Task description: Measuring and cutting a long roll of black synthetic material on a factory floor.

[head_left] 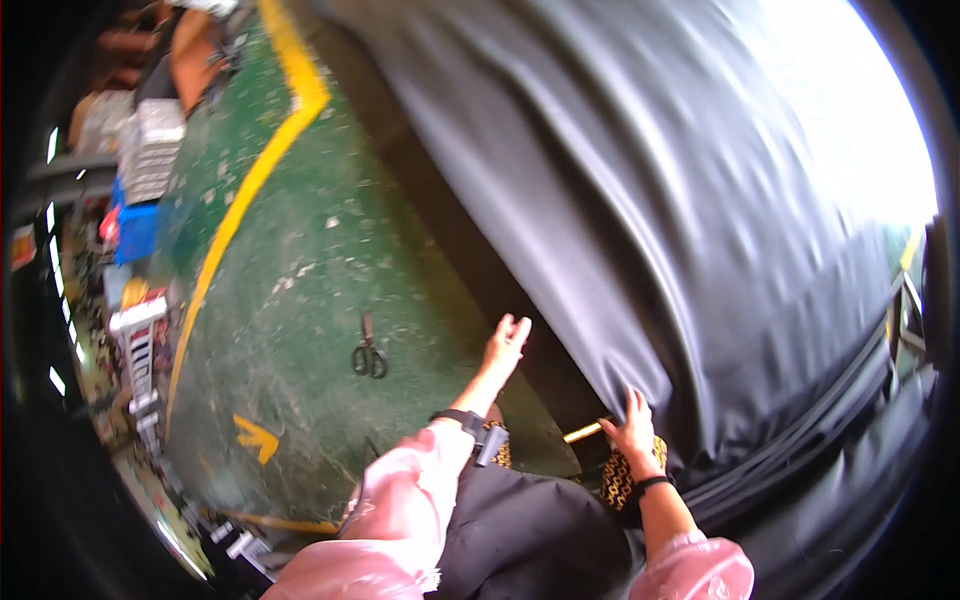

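A large sheet of smooth black material (640, 230) spreads from the far middle to the right side. Beside its left edge, over a darker strip (480, 270), my left hand (503, 348) is raised with its fingers stretched out and nothing in them. My right hand (634, 432) is at the sheet's near left corner, its fingers on top and its thumb at the edge, pinching the material. Folds run out from that grip. Black scissors (368, 352) lie on the green floor to the left of my left hand.
Yellow lines (235, 215) and a yellow arrow mark (256, 438) are painted on the worn green floor (300, 290). At the left stand a blue crate (136, 232), a stack of pale blocks (152, 150) and a white rack (140, 345). Black material (530, 530) also lies close to me.
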Motion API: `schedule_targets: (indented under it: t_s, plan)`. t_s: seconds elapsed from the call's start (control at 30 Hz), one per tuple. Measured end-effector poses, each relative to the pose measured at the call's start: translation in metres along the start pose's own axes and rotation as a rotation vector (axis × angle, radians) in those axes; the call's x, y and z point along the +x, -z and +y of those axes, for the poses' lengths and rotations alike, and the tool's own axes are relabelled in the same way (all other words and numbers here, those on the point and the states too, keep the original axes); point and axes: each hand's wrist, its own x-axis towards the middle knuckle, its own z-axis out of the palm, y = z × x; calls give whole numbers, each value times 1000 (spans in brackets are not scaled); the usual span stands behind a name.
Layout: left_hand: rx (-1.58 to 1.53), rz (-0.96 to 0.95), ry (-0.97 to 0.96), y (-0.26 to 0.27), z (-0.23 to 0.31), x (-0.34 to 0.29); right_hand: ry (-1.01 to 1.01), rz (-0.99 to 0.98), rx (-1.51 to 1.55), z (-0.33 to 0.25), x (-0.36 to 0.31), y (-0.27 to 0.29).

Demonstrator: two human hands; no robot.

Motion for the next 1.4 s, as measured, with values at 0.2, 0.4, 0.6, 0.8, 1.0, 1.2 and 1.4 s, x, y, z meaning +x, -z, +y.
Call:
schedule_targets:
  t_s: [0.2, 0.4, 0.6, 0.8, 1.0, 1.2, 1.4]
  plan:
    - [42, -1, 19, -3, 24, 25, 43, -109, -24, -8, 14, -7]
    - [108, 82, 29, -5, 0, 64, -79, -117, -157, 8, 19, -36]
    - [84, 61, 25, 8, -10, 73, -63, -101, -107, 7, 17, -41]
    - [30, -59, 105, 27, -14, 74, 127, 255, 196, 40, -32, 40]
    - [657, -334, 16, 77, 12, 34, -863, 979, -705, 147, -293, 261]
    - [1087, -456, 14, 61, 60, -17, -1710, 935, -192, 269, -622, 242]
    - [1327, -432, -39, 35, 144, -36, -1526, 1161, 387, 292, -597, 190]
